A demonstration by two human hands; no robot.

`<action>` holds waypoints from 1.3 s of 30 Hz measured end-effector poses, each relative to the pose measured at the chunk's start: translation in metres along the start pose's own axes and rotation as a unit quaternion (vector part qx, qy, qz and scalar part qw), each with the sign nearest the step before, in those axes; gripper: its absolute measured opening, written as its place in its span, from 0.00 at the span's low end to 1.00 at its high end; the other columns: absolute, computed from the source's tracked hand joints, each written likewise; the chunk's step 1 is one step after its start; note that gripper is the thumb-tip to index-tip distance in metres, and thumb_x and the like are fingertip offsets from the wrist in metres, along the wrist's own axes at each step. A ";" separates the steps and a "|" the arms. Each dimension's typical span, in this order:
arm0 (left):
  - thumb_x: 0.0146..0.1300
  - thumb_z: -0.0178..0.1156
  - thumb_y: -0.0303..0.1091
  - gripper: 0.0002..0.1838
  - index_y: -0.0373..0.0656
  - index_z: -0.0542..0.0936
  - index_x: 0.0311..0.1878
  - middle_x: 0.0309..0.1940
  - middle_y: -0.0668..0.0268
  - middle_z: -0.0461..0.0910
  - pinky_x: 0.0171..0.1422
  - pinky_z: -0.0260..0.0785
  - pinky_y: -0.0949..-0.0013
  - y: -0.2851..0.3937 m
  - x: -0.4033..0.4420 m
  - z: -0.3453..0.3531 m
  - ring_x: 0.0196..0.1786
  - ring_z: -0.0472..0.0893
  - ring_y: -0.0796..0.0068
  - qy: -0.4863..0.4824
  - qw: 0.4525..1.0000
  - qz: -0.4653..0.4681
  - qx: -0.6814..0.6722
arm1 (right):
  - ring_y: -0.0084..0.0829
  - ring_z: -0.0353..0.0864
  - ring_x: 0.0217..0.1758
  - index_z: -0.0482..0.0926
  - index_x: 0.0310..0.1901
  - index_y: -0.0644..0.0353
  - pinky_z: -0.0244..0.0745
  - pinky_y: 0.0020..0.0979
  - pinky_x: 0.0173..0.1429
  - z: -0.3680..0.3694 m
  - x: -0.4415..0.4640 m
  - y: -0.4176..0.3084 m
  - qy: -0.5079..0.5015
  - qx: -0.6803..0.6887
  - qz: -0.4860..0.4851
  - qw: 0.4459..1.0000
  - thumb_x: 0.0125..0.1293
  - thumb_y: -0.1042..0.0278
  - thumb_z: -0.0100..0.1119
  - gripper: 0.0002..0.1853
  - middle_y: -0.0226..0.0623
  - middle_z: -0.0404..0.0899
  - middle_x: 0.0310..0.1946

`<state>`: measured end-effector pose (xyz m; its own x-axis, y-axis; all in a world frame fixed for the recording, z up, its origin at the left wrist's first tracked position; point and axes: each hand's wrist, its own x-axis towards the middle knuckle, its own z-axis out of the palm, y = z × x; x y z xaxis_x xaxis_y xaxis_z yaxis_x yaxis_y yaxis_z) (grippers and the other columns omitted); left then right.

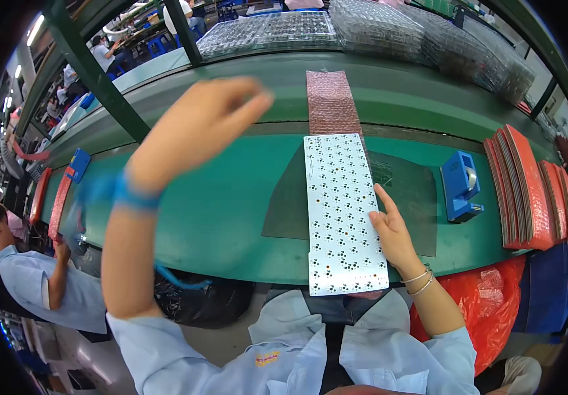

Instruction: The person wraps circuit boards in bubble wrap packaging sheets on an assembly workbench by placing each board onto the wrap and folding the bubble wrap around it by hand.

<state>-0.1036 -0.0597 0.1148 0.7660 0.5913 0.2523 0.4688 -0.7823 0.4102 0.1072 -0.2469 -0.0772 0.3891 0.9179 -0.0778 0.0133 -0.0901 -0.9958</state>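
A long white circuit board (343, 210), dotted with rows of small black marks like a keyboard's, lies lengthwise in front of me. My right hand (394, 236) grips its right edge, thumb on the face and the other fingers partly hidden beside or beneath it. Under the board's far end, a strip of pink bubble wrap (331, 102) runs back over the green ledge. My left hand (208, 122) is raised at the left, away from the board, with fingers smeared by motion. A blue wrist strap (138, 191) circles that wrist.
A dark mat (409, 224) lies on the green table (211, 224). To the right stand a blue tape dispenser (460, 187) and upright red bubble-wrap packs (526, 187). Clear plastic trays (376, 29) fill the back shelf. A co-worker (47, 276) sits at the left.
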 end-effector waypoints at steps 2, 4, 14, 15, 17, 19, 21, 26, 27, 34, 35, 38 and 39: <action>0.64 0.48 0.49 0.21 0.41 0.78 0.46 0.33 0.61 0.81 0.36 0.70 0.66 -0.036 0.068 0.042 0.31 0.78 0.66 -0.023 0.997 -0.056 -0.037 | 0.09 0.48 0.18 0.56 0.68 0.58 0.42 0.15 0.20 0.002 -0.001 -0.001 -0.001 0.020 -0.007 1.000 0.68 0.76 0.43 0.26 0.19 0.64 0.19; 0.61 0.50 0.53 0.24 0.41 0.77 0.48 0.39 0.58 0.81 0.44 0.72 0.62 -0.074 0.119 0.107 0.40 0.80 0.61 -0.039 0.997 -0.070 -0.016 | 0.09 0.49 0.18 0.56 0.68 0.58 0.42 0.14 0.20 0.002 0.000 0.002 -0.002 0.009 -0.013 1.000 0.68 0.76 0.43 0.26 0.19 0.63 0.19; 0.52 0.62 0.47 0.27 0.37 0.75 0.50 0.43 0.56 0.80 0.49 0.71 0.63 -0.102 0.173 0.251 0.44 0.79 0.58 0.043 0.974 -0.219 -0.020 | 0.10 0.49 0.19 0.58 0.67 0.59 0.44 0.15 0.22 -0.006 -0.007 -0.005 -0.010 -0.043 -0.022 0.999 0.67 0.78 0.43 0.26 0.18 0.61 0.19; 0.52 0.63 0.45 0.26 0.37 0.75 0.50 0.42 0.56 0.80 0.48 0.71 0.64 -0.105 0.176 0.256 0.42 0.80 0.59 0.077 0.974 -0.203 -0.057 | 0.11 0.50 0.20 0.58 0.67 0.59 0.46 0.15 0.23 -0.007 -0.012 -0.012 -0.009 -0.054 -0.014 0.998 0.67 0.78 0.43 0.25 0.19 0.60 0.20; 0.50 0.65 0.41 0.24 0.36 0.76 0.48 0.40 0.57 0.81 0.47 0.72 0.65 -0.115 0.181 0.267 0.40 0.80 0.61 0.142 0.966 -0.171 -0.130 | 0.12 0.50 0.21 0.59 0.66 0.60 0.49 0.17 0.25 -0.009 -0.017 -0.018 -0.008 -0.075 0.003 0.997 0.67 0.77 0.43 0.25 0.20 0.60 0.21; 0.51 0.65 0.39 0.22 0.35 0.77 0.47 0.39 0.57 0.81 0.45 0.72 0.67 -0.118 0.184 0.268 0.39 0.80 0.63 0.144 0.962 -0.179 -0.149 | 0.11 0.50 0.21 0.58 0.67 0.60 0.47 0.16 0.25 -0.009 -0.017 -0.011 -0.002 -0.062 0.001 0.998 0.67 0.78 0.43 0.25 0.20 0.60 0.21; 0.51 0.65 0.36 0.20 0.34 0.77 0.44 0.36 0.58 0.81 0.42 0.72 0.70 -0.119 0.189 0.268 0.36 0.80 0.68 0.154 0.950 -0.192 -0.192 | 0.10 0.49 0.20 0.57 0.67 0.59 0.45 0.15 0.23 -0.009 -0.016 -0.005 0.014 -0.044 -0.008 0.999 0.67 0.79 0.42 0.26 0.19 0.61 0.20; 0.52 0.64 0.34 0.17 0.33 0.78 0.43 0.33 0.59 0.81 0.37 0.71 0.75 -0.124 0.197 0.264 0.31 0.78 0.73 0.107 0.922 -0.209 -0.307 | 0.14 0.50 0.21 0.58 0.67 0.60 0.50 0.15 0.26 -0.017 -0.013 -0.010 -0.002 -0.076 0.016 0.997 0.66 0.76 0.46 0.27 0.22 0.63 0.22; 0.53 0.64 0.33 0.16 0.32 0.78 0.42 0.32 0.60 0.81 0.35 0.71 0.77 -0.124 0.198 0.262 0.30 0.78 0.75 0.091 0.913 -0.212 -0.336 | 0.15 0.51 0.21 0.58 0.66 0.61 0.52 0.16 0.27 -0.018 -0.013 -0.011 -0.010 -0.088 0.024 0.996 0.65 0.74 0.47 0.27 0.23 0.64 0.23; 0.54 0.63 0.31 0.14 0.34 0.78 0.42 0.33 0.62 0.80 0.36 0.70 0.77 -0.115 0.187 0.234 0.31 0.77 0.76 0.012 0.722 -0.218 -0.656 | 0.24 0.64 0.24 0.58 0.67 0.59 0.63 0.22 0.30 -0.009 -0.007 -0.019 -0.015 -0.393 -0.099 0.914 0.64 0.61 0.52 0.30 0.35 0.70 0.28; 0.54 0.62 0.31 0.14 0.35 0.78 0.42 0.33 0.62 0.80 0.36 0.70 0.77 -0.112 0.185 0.227 0.31 0.77 0.76 0.003 0.696 -0.209 -0.687 | 0.27 0.68 0.26 0.58 0.67 0.58 0.65 0.24 0.32 -0.004 -0.008 -0.032 -0.029 -0.462 -0.040 0.886 0.64 0.58 0.52 0.31 0.39 0.71 0.30; 0.55 0.62 0.30 0.13 0.35 0.77 0.42 0.33 0.63 0.80 0.37 0.70 0.78 -0.095 0.178 0.204 0.31 0.77 0.76 -0.025 0.640 -0.174 -0.748 | 0.33 0.75 0.31 0.58 0.67 0.58 0.70 0.28 0.36 0.010 -0.008 -0.047 -0.056 -0.586 0.080 0.805 0.63 0.53 0.53 0.33 0.46 0.75 0.36; 0.55 0.62 0.30 0.12 0.36 0.77 0.42 0.33 0.63 0.80 0.37 0.70 0.78 -0.086 0.173 0.194 0.31 0.77 0.77 -0.033 0.634 -0.157 -0.757 | 0.35 0.75 0.37 0.58 0.67 0.57 0.70 0.32 0.40 0.014 -0.008 -0.047 -0.053 -0.599 0.090 0.794 0.63 0.52 0.52 0.33 0.48 0.74 0.40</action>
<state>0.0738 0.0721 -0.0472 0.7797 0.6227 -0.0659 -0.3184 0.4848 0.8146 0.0907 -0.2442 -0.0306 0.4049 0.8702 -0.2807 0.8577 -0.4679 -0.2132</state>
